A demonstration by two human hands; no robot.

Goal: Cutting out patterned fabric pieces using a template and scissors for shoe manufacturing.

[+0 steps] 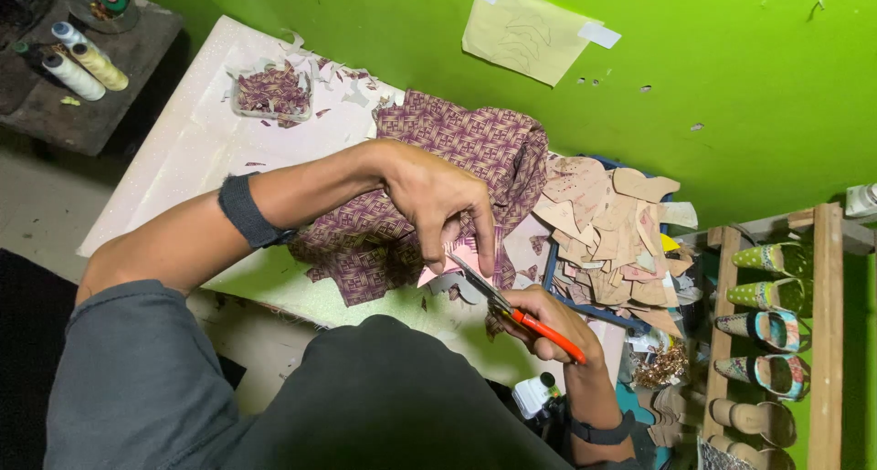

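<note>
My left hand [440, 199] presses its fingertips down on a pink paper pattern piece [464, 255] lying over purple and cream woven-print fabric [457, 155] on the white table [192, 146]. My right hand [546, 322] grips orange-handled scissors [512, 308]. The blades point up-left and meet the edge of the pink piece just below my left fingers. A dark band wraps my left forearm and a dark watch sits on my right wrist.
A heap of beige cut pattern pieces [607, 228] fills a blue tray at the right. A clear box of fabric scraps [271, 93] stands at the back of the table. Thread spools [78, 63] sit far left. A wooden rack holds decorated shoes [767, 328].
</note>
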